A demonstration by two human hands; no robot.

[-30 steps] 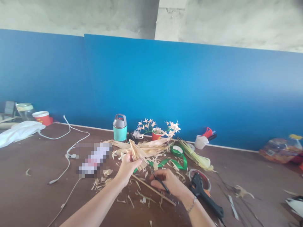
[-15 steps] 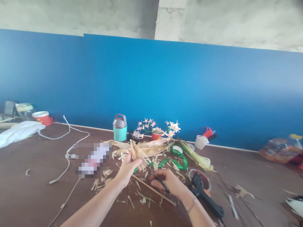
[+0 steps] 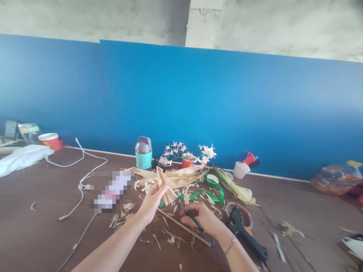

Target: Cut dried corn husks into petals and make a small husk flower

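My left hand [image 3: 154, 198] pinches a pale dried husk piece [image 3: 168, 193] between thumb and fingers, its narrow tip pointing up and its wider end hanging down. My right hand [image 3: 202, 218] is closed around dark scissors [image 3: 193, 218], whose blades reach up and left to the husk's lower right edge. Whether the blades are cutting into it is too small to tell. Behind the left hand lies a heap of dried husks [image 3: 185, 176]. Cut scraps [image 3: 121, 219] are scattered around both hands. A thin pale stick [image 3: 185, 227] lies below them.
A black glue gun [image 3: 248, 236] rests beside a tape roll [image 3: 244, 215] at my right forearm. Green ribbon [image 3: 217, 194] and a straw bundle [image 3: 235, 187] lie beyond. Husk flowers [image 3: 208, 152], a cup [image 3: 187, 162] and a turquoise flask [image 3: 143, 158] stand at the back. White cables [image 3: 82, 192] run left.
The left thumb has shifted slightly up along the husk piece. The right hand and scissors look almost unmoved.
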